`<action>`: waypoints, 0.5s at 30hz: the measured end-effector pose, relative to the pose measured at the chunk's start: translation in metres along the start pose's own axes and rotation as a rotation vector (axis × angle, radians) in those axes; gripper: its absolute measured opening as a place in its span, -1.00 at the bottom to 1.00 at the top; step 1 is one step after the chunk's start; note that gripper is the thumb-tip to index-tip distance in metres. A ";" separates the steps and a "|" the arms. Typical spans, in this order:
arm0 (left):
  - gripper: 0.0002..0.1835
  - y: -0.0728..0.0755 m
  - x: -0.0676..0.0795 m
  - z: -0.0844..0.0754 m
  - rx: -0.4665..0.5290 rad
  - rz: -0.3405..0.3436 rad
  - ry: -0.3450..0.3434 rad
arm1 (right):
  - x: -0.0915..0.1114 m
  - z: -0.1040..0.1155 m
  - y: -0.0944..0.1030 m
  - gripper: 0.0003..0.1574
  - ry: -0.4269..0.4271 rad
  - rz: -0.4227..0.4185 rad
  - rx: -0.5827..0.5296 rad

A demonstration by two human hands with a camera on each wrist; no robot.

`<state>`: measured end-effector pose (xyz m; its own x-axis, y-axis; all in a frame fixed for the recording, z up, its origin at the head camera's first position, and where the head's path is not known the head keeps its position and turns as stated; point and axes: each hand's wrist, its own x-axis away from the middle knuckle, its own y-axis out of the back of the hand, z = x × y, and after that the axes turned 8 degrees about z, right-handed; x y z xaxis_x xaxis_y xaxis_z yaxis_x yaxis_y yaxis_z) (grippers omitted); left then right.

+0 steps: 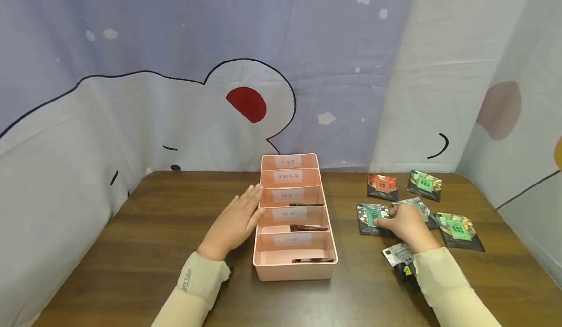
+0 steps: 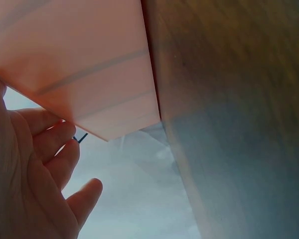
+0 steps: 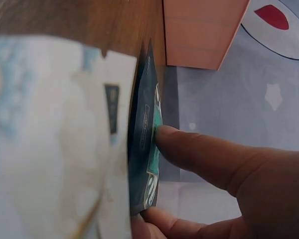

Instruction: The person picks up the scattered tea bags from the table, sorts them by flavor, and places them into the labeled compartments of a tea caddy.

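Observation:
A long pink divided box [image 1: 295, 272] stands in the middle of the table, with a paper label in each compartment. My left hand [image 1: 234, 222] rests along its left rim, fingers straight; in the left wrist view the fingertips meet the top edge. Thin dark packets lie on edge in the three nearest compartments. To the box's right, my right hand [image 1: 408, 224] pinches a dark tea packet [image 1: 368, 225] with a teal label. In the right wrist view the thumb presses on that label [image 3: 154, 144] and other fingertips are at the packet's edge.
Around the right hand lie a red-topped packet [image 1: 382, 186], green-labelled packets [image 1: 425, 185] [image 1: 459, 232], and another packet [image 1: 416, 205] partly under the hand. A white and black packet [image 1: 398, 254] sits by the right wrist. A patterned curtain [image 1: 333, 73] hangs behind the table.

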<state>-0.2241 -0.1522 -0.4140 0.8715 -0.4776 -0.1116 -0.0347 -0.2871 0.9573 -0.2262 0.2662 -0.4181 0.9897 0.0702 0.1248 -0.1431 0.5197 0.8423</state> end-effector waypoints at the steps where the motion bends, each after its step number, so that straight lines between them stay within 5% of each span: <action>1: -0.34 0.000 0.000 0.000 -0.002 -0.001 -0.002 | 0.000 0.000 0.000 -0.28 -0.005 0.006 -0.005; 15: -0.35 0.000 -0.001 0.000 -0.009 -0.002 -0.004 | -0.003 -0.003 0.007 -0.58 -0.075 0.058 -0.098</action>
<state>-0.2245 -0.1517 -0.4143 0.8693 -0.4808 -0.1144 -0.0290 -0.2806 0.9594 -0.2303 0.2721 -0.4143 0.9760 0.0411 0.2137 -0.1954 0.5975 0.7777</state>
